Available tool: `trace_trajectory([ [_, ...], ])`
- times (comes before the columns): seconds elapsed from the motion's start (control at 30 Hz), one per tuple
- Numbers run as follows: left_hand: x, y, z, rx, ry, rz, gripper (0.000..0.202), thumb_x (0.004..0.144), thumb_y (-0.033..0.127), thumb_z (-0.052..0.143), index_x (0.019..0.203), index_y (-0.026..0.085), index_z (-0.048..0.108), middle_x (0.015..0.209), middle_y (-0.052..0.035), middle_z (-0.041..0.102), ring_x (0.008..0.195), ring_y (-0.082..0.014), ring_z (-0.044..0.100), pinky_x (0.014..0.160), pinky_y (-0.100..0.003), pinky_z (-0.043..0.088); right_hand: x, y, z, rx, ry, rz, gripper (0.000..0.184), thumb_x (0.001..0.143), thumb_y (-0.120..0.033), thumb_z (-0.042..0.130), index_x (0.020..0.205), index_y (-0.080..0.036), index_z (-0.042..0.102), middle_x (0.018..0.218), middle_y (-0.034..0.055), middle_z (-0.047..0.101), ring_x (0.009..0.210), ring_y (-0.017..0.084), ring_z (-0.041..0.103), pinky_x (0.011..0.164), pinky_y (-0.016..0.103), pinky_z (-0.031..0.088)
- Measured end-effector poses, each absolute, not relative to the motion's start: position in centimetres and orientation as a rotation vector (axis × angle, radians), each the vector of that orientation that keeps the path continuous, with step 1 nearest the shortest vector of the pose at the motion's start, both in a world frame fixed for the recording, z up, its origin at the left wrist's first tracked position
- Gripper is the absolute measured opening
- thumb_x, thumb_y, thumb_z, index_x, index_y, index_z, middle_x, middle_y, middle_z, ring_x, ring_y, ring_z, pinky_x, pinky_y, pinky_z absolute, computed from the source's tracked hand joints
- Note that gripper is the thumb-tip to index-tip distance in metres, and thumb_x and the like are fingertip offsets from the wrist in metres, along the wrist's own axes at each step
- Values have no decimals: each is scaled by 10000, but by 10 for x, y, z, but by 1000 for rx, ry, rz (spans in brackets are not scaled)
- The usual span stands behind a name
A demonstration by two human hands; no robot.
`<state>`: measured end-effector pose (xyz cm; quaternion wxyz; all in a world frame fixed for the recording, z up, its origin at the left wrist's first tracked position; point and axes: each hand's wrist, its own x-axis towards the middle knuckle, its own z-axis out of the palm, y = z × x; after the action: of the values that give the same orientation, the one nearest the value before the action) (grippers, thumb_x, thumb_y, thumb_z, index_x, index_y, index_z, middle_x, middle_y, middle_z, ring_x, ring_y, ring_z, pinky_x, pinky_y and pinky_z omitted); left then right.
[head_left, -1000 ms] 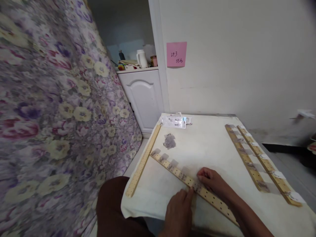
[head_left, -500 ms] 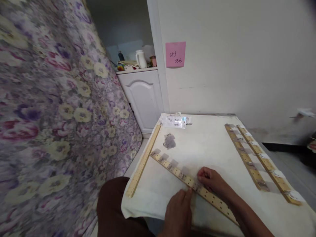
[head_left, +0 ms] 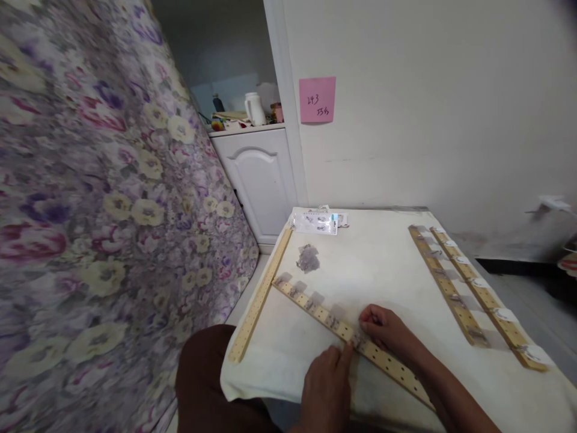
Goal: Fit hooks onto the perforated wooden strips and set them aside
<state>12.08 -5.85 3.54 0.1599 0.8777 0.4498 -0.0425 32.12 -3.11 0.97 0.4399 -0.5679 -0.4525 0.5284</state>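
Observation:
A long wooden strip with rows of holes [head_left: 315,310] lies diagonally on a white cloth-covered table [head_left: 383,264], with several small metal clips along its far half. My left hand [head_left: 325,388] is at the strip's near side, fingers together, its fingertips touching the strip near a small clip [head_left: 358,341]. My right hand [head_left: 388,332] rests on the strip's far side, fingers curled and pinching at the same spot. A small pile of loose metal clips [head_left: 309,258] lies further back on the cloth.
Another holed strip [head_left: 261,294] lies along the table's left edge; two more strips [head_left: 469,294] with clips lie at the right. A plastic packet [head_left: 315,221] sits at the back. A flowered mattress [head_left: 99,210] leans at left; a white cabinet [head_left: 261,174] stands behind, and a pink note [head_left: 317,100] is on the wall.
The view has shifted slightly. Both hands stay at the same spot on the diagonal strip with barely any movement.

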Motion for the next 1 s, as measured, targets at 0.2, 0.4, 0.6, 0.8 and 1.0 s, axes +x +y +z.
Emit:
trace_trajectory([
  [0.2, 118, -59, 29, 2522, 1274, -58, 669, 807, 29, 419, 1433, 247, 327, 1135, -81, 575, 1030, -245, 541, 883, -410, 461, 321, -31, 7, -1406, -1101, 1317, 131, 707, -299, 592, 731, -202, 507, 490, -110, 428, 336, 34, 342, 354, 189, 217],
  [0.4, 117, -58, 24, 2542, 1282, -56, 683, 804, 10, 396, 1439, 248, 319, 1126, -84, 575, 1019, -245, 539, 872, -404, 457, 320, -33, 8, -1409, -1099, 1311, 113, 708, -283, 582, 730, -200, 509, 489, -110, 434, 336, 35, 339, 354, 189, 211],
  [0.6, 118, -58, 20, 2553, 1293, -27, 682, 803, 27, 405, 1435, 270, 325, 1104, -72, 578, 995, -241, 542, 852, -394, 459, 321, -31, 9, -1423, -1123, 1306, 103, 706, -272, 580, 728, -200, 510, 478, -112, 430, 337, 38, 343, 355, 189, 216],
  [0.8, 117, -59, 21, 2552, 1292, -32, 677, 805, 23, 401, 1434, 262, 326, 1118, -74, 574, 1017, -236, 534, 874, -390, 452, 320, -31, 7, -1414, -1102, 1316, 119, 712, -289, 587, 727, -205, 504, 479, -115, 422, 332, 36, 328, 351, 188, 215],
  [1.0, 121, -58, 27, 2574, 1310, -84, 681, 802, 14, 429, 1431, 253, 324, 1103, -72, 583, 999, -232, 551, 857, -385, 462, 319, -32, 11, -1424, -1102, 1313, 125, 704, -291, 592, 716, -209, 498, 462, -115, 416, 330, 42, 328, 353, 193, 214],
])
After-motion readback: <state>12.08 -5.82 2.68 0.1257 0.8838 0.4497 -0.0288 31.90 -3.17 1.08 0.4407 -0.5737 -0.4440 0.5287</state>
